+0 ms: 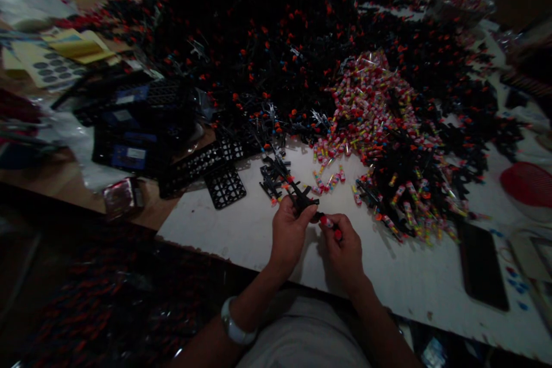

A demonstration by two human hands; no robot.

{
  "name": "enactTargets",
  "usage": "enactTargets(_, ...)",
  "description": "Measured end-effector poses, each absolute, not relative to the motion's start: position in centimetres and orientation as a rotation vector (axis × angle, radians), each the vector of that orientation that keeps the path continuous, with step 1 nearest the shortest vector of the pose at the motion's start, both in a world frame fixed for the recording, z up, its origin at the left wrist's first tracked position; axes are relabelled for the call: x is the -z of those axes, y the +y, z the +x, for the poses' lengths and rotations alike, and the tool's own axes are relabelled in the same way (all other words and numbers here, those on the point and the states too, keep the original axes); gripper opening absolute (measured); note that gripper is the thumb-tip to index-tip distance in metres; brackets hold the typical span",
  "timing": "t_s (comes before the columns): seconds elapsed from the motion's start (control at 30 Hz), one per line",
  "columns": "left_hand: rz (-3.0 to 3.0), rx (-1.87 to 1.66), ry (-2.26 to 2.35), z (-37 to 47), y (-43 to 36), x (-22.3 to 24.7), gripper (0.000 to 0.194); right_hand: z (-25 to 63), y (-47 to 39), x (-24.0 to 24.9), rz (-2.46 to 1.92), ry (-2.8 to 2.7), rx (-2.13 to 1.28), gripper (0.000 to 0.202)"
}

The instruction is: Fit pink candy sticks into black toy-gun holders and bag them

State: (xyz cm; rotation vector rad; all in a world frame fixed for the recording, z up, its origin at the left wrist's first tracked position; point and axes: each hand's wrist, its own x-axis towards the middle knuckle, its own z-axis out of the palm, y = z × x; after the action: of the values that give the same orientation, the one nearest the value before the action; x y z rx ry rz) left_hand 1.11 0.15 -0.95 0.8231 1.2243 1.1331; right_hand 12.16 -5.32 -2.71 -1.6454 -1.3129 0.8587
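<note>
My left hand (287,236) is closed around a black toy gun (303,198) with an orange tip, held over the white tabletop. Close beside it, my right hand (345,250) pinches a small red-capped tube (326,221) against the gun's rear end. Whether the two parts are joined there I cannot tell. Just beyond my hands lie a few more black toy guns (271,175). Loose small tubes with pink labels and colourful contents (332,181) are scattered near them.
A huge heap of black toy guns (259,40) covers the back, with a pile of small tubes (375,103) to the right. Black perforated trays (225,187) and stacked packs (133,152) lie left. A phone (483,264) and a red round item (526,184) lie right.
</note>
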Motion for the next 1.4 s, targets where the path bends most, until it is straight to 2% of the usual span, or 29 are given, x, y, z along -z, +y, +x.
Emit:
enactTargets(0.13,0.839,-1.116,1.218,1.6,-0.1,1.2,0.020,11.7,-5.5,3.2,-1.641,-1.367,-0.856,0.017)
enactTargets(0.23,0.962,-1.041,1.156,1.0,0.4,0.9,0.025,14.1,-5.1,2.6,-1.681,-1.399,-0.756,0.018)
enactTargets(0.33,1.210,-1.076,1.282,-1.1,2.5,0.4,0.033,18.5,-4.6,0.9,-1.797,-1.267,-0.233,0.023)
enactTargets(0.4,1.426,-1.093,1.582,-2.9,4.6,0.3,0.033,21.2,-4.3,-0.2,-1.858,-1.169,0.158,0.028)
enactTargets(0.47,1.605,-0.997,1.872,-4.0,6.8,0.5,0.034,22.4,-4.1,-0.9,-1.885,-1.165,0.326,0.032)
enactTargets(0.53,1.724,-0.825,2.078,-4.3,8.4,0.8,0.043,21.8,-4.1,-0.6,-1.884,-1.230,0.221,0.034)
enactTargets(0.63,1.880,-0.539,2.189,-3.8,9.4,1.1,0.055,18.8,-4.3,1.0,-1.833,-1.326,-0.214,0.036)
enactTargets(0.73,1.992,-0.368,2.034,-3.8,9.0,1.1,0.054,16.1,-4.4,2.7,-1.783,-1.323,-0.600,0.038)
enactTargets(0.83,2.036,-0.424,1.745,-4.8,8.2,1.4,0.052,14.8,-3.7,3.5,-1.765,-1.334,-0.774,0.036)
enactTargets(1.0,2.073,-0.524,1.441,-5.9,7.1,2.2,0.053,13.6,-0.2,3.0,-1.785,-1.538,-0.689,0.032)
enactTargets(1.2,2.125,-0.538,1.385,-5.6,6.9,2.0,0.057,12.4,5.9,1.3,-1.967,-2.121,-0.467,0.046)
enactTargets(1.4,2.074,-0.595,1.490,-7.3,8.3,2.7,0.046,11.7,8.7,-0.5,-2.019,-2.468,-0.419,0.032)
